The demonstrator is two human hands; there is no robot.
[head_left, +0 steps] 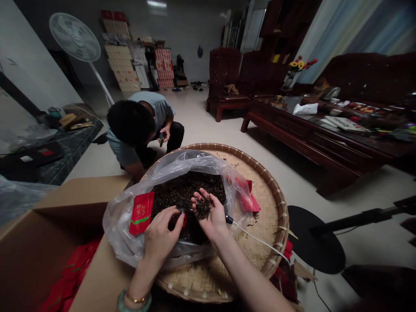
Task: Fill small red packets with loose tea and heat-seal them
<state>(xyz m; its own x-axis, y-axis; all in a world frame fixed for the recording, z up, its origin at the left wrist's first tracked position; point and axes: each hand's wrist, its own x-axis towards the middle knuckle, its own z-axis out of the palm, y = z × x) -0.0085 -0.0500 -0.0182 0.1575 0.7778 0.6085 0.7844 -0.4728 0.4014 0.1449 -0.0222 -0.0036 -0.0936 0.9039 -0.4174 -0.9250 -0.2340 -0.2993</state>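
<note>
- While the left hand curls thumb and fingers around a small red pouch, the right hand lies palm up beside it, fingers bent into a cup.
- Mostly covered by the fingers, the pouch sits above the leaf heap; its long axis cannot be told.
- Dark dried leaves fill the cupped palm, strands lying in mixed directions.
- Below both hands, a leaf heap spreads inside an open clear plastic bag.
- On the bag's left side, a flat red packet points away from the wearer, its long axis leaning slightly right at the far end.
- A round woven tray bears the bag.
- Beyond, a crouching co-worker grips a small dark object.
</note>
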